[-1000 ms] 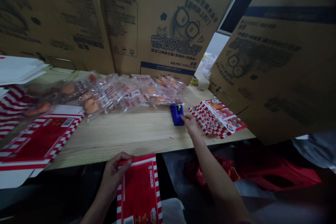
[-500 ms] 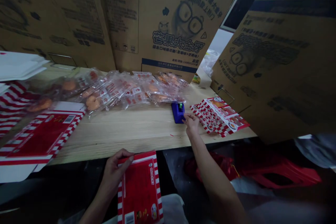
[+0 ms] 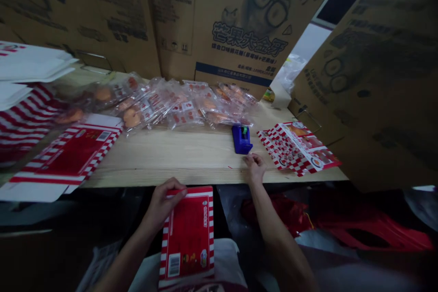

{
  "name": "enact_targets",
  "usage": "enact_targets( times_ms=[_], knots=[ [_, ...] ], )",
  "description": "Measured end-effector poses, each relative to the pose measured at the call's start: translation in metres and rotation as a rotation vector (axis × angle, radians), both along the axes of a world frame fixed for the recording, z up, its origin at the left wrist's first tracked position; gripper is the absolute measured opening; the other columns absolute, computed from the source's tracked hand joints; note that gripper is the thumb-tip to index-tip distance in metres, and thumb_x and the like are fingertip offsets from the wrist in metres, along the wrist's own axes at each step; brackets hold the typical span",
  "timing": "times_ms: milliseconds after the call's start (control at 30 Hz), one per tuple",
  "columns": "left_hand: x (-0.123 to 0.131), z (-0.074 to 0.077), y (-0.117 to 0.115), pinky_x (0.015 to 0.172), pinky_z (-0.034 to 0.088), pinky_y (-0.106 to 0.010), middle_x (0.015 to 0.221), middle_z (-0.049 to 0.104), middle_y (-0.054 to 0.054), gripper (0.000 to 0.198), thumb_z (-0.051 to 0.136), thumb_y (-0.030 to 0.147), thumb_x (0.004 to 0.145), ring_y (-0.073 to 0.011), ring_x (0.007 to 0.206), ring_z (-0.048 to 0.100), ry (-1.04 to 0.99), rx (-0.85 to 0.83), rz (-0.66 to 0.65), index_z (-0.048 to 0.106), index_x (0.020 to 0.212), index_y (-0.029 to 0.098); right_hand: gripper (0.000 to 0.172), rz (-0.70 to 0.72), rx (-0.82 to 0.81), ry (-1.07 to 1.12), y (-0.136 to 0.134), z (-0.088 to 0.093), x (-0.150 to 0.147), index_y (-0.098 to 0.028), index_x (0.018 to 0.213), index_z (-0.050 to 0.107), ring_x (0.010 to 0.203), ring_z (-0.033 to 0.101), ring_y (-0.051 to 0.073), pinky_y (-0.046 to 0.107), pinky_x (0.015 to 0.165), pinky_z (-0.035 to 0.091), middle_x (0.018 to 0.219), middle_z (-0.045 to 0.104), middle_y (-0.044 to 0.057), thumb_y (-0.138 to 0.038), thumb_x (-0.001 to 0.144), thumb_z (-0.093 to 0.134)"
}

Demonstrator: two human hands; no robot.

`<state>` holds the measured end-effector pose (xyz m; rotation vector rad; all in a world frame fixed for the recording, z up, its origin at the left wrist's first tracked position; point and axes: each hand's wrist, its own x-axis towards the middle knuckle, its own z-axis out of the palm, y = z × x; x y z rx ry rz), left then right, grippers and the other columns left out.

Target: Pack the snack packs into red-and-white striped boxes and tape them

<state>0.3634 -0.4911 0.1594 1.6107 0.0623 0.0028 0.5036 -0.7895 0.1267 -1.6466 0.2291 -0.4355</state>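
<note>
My left hand (image 3: 163, 204) grips the top left corner of a red and white striped flat carton (image 3: 189, 237) that lies on my lap below the table edge. Its fingers are curled over the carton's top edge. My right hand (image 3: 254, 168) is at the table's front edge, just in front of a small blue tape dispenser (image 3: 241, 138). Its fingers are curled in a pinch; what they hold, if anything, I cannot make out. To the right of that hand lies a stack of red checkered cartons (image 3: 297, 147).
A row of clear snack packets (image 3: 178, 107) lies along the back of the wooden table (image 3: 178, 159). Flat striped cartons (image 3: 65, 157) lie at the left, with white sheets (image 3: 30, 66) above. Big cardboard boxes (image 3: 239, 23) wall in the back and right. Red plastic bags (image 3: 342, 228) lie below.
My right hand has drawn back from the blue tape dispenser toward the table's front edge. The left hand still holds the carton. The camera has tilted down a little.
</note>
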Motion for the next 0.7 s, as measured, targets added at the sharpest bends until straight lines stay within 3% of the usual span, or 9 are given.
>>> enact_targets(
  times_ms=[67, 100, 133, 267, 367, 433, 500, 600, 700],
  knots=[
    [0.003, 0.002, -0.004, 0.069, 0.041, -0.026, 0.072, 0.059, -0.001, 0.019, 0.067, 0.032, 0.077, -0.0156, 0.071, 0.055, -0.022, 0.017, -0.015, 0.064, 0.067, 0.017, 0.042, 0.079, 0.031, 0.054, 0.006, 0.014, -0.009, -0.018, 0.065, 0.057, 0.064, 0.051, 0.014, 0.035, 0.068, 0.052, 0.069, 0.053, 0.000, -0.059, 0.064, 0.066],
    [0.004, 0.003, -0.007, 0.069, 0.041, -0.026, 0.071, 0.058, -0.001, 0.019, 0.067, 0.031, 0.077, -0.0155, 0.071, 0.055, -0.027, 0.018, -0.029, 0.064, 0.067, 0.016, 0.039, 0.196, 0.023, 0.092, 0.012, 0.024, -0.013, -0.018, 0.065, 0.059, 0.065, 0.053, 0.015, 0.034, 0.067, 0.052, 0.071, 0.055, 0.001, -0.056, 0.063, 0.070],
    [0.006, 0.003, -0.009, 0.069, 0.040, -0.026, 0.071, 0.058, -0.001, 0.018, 0.066, 0.031, 0.078, -0.0154, 0.071, 0.055, -0.030, 0.014, -0.048, 0.064, 0.067, 0.016, 0.036, 0.357, -0.002, 0.127, 0.019, 0.037, -0.015, -0.018, 0.064, 0.061, 0.067, 0.055, 0.015, 0.033, 0.067, 0.052, 0.073, 0.058, 0.002, -0.051, 0.062, 0.074],
    [0.014, 0.002, -0.021, 0.067, 0.040, -0.025, 0.072, 0.059, -0.002, 0.017, 0.063, 0.029, 0.078, -0.0155, 0.071, 0.055, -0.027, -0.004, -0.122, 0.064, 0.069, 0.016, 0.024, 1.319, -0.323, 0.177, 0.062, 0.090, -0.014, -0.018, 0.066, 0.067, 0.072, 0.057, 0.015, 0.027, 0.068, 0.047, 0.077, 0.063, 0.002, -0.040, 0.075, 0.069],
    [0.017, 0.005, -0.028, 0.067, 0.040, -0.026, 0.071, 0.060, -0.002, 0.015, 0.063, 0.029, 0.077, -0.0163, 0.072, 0.055, -0.019, 0.023, -0.142, 0.064, 0.068, 0.016, 0.024, 1.688, -0.539, 0.139, 0.092, 0.108, -0.008, -0.017, 0.067, 0.067, 0.063, 0.053, 0.012, 0.023, 0.061, 0.042, 0.067, 0.059, -0.001, -0.038, 0.078, 0.065],
    [0.018, 0.007, -0.030, 0.069, 0.041, -0.027, 0.072, 0.061, -0.002, 0.014, 0.063, 0.028, 0.075, -0.0169, 0.073, 0.056, -0.010, 0.029, -0.149, 0.064, 0.069, 0.016, 0.025, 1.803, -0.672, 0.136, 0.105, 0.107, -0.005, -0.015, 0.065, 0.065, 0.057, 0.048, 0.010, 0.021, 0.056, 0.037, 0.061, 0.056, -0.003, -0.036, 0.079, 0.065],
    [0.017, 0.011, -0.031, 0.069, 0.041, -0.027, 0.072, 0.062, -0.002, 0.013, 0.062, 0.027, 0.075, -0.0171, 0.073, 0.057, -0.003, 0.024, -0.152, 0.064, 0.069, 0.016, 0.023, 1.819, -0.833, 0.145, 0.112, 0.102, -0.005, -0.014, 0.065, 0.064, 0.054, 0.045, 0.009, 0.020, 0.053, 0.032, 0.058, 0.054, -0.004, -0.033, 0.077, 0.067],
    [0.015, 0.014, -0.030, 0.069, 0.041, -0.027, 0.072, 0.062, -0.002, 0.013, 0.061, 0.027, 0.075, -0.0170, 0.074, 0.057, -0.008, 0.039, -0.143, 0.064, 0.069, 0.016, 0.023, 1.671, -1.040, 0.147, 0.113, 0.098, -0.010, -0.013, 0.068, 0.063, 0.056, 0.046, 0.009, 0.020, 0.054, 0.030, 0.061, 0.055, -0.003, -0.033, 0.071, 0.074],
    [0.013, 0.017, -0.029, 0.068, 0.041, -0.027, 0.073, 0.061, -0.002, 0.015, 0.060, 0.028, 0.076, -0.0172, 0.074, 0.057, -0.010, 0.072, -0.130, 0.064, 0.070, 0.015, 0.028, 1.549, -1.042, 0.168, 0.109, 0.097, -0.015, -0.013, 0.073, 0.064, 0.060, 0.049, 0.011, 0.021, 0.056, 0.031, 0.065, 0.059, -0.001, -0.037, 0.068, 0.078]
  ],
)
